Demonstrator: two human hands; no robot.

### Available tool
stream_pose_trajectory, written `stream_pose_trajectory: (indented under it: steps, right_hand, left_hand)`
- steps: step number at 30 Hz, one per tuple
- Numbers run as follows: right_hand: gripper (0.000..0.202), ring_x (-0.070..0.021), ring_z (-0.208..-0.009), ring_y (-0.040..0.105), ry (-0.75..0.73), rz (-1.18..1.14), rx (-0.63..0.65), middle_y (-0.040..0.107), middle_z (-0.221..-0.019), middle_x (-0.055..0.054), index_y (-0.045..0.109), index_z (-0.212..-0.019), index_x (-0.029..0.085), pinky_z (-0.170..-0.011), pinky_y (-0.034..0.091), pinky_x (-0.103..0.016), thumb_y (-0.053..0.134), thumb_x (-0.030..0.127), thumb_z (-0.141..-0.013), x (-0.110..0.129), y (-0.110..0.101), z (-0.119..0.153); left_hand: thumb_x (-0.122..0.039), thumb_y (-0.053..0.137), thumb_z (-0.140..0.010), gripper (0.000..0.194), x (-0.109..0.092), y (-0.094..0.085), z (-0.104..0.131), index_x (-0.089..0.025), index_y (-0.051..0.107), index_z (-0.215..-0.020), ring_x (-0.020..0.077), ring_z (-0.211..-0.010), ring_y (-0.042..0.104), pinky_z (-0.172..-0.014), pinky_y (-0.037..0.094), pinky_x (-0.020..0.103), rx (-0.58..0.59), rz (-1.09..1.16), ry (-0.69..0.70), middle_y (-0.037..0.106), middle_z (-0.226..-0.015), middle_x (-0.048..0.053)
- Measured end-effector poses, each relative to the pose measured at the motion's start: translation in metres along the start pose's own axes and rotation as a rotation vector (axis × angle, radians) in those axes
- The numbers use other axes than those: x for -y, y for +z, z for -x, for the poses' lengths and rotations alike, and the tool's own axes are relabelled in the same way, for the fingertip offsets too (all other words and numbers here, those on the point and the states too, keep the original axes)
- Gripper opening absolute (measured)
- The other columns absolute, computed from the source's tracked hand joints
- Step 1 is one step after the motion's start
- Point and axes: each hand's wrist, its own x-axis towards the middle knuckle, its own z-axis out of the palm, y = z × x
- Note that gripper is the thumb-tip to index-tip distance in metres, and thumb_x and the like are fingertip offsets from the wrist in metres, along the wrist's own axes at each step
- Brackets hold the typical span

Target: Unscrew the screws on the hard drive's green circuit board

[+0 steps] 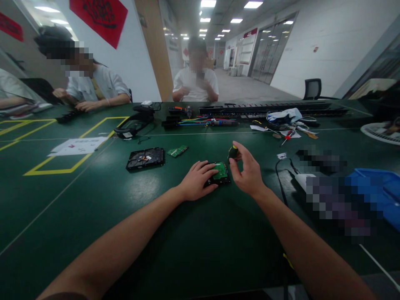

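Note:
My left hand [199,181] rests over the left part of a hard drive [221,171] with its green circuit board facing up. The fingers lie across the board and the thumb is along the near edge, gripping the drive against the table. In my right hand [246,171] is a screwdriver [233,152] with a stubby dark green and yellow handle, pinched upright at the drive's right edge; its tip is hard to make out. To the left lie a second hard drive [145,158] and a loose green circuit board [178,151].
Cables [200,122], a power drill [184,111] and long black strips [265,109] run along the back. A red screwdriver [288,136] lies right. Further right are a power strip [303,181] and a blue tray [375,187]. Two people sit opposite and left.

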Motion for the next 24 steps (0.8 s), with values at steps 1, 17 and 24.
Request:
stream_pose_trajectory:
  steps: [1, 17, 24]
  right_hand:
    - [0.065, -0.0282, -0.108, 0.071, 0.0, -0.003, 0.005, 0.063, -0.146, -0.011, 0.037, -0.163, 0.034, -0.099, 0.062, -0.054, 0.055, 0.023, -0.102, 0.0003, -0.0001, 0.0]
    - [0.058, -0.0244, -0.094, 0.071, 0.01, 0.018, -0.056, 0.068, -0.132, -0.011, 0.046, -0.155, 0.032, -0.089, 0.064, -0.049, 0.064, 0.028, -0.1, -0.0013, 0.0009, -0.0016]
    - [0.066, -0.0257, -0.101, 0.072, 0.012, -0.02, -0.022, 0.066, -0.14, -0.011, 0.038, -0.163, 0.033, -0.093, 0.064, -0.049, 0.058, 0.024, -0.101, -0.0009, 0.0015, 0.0005]
  left_hand:
    - [-0.053, 0.065, -0.099, 0.057, 0.0002, 0.0004, 0.0, -0.027, 0.056, -0.149, 0.0394, -0.156, 0.038, -0.129, 0.028, 0.066, 0.001, -0.004, 0.0, 0.052, -0.162, 0.01]
    - [-0.053, 0.065, -0.099, 0.059, 0.0006, 0.0, 0.0008, -0.027, 0.055, -0.151, 0.0389, -0.157, 0.036, -0.129, 0.027, 0.066, 0.017, 0.001, -0.005, 0.05, -0.163, 0.01]
    - [-0.052, 0.066, -0.099, 0.056, -0.0008, 0.0005, -0.0001, -0.027, 0.056, -0.149, 0.0386, -0.156, 0.038, -0.129, 0.028, 0.066, 0.001, 0.006, -0.004, 0.052, -0.162, 0.009]
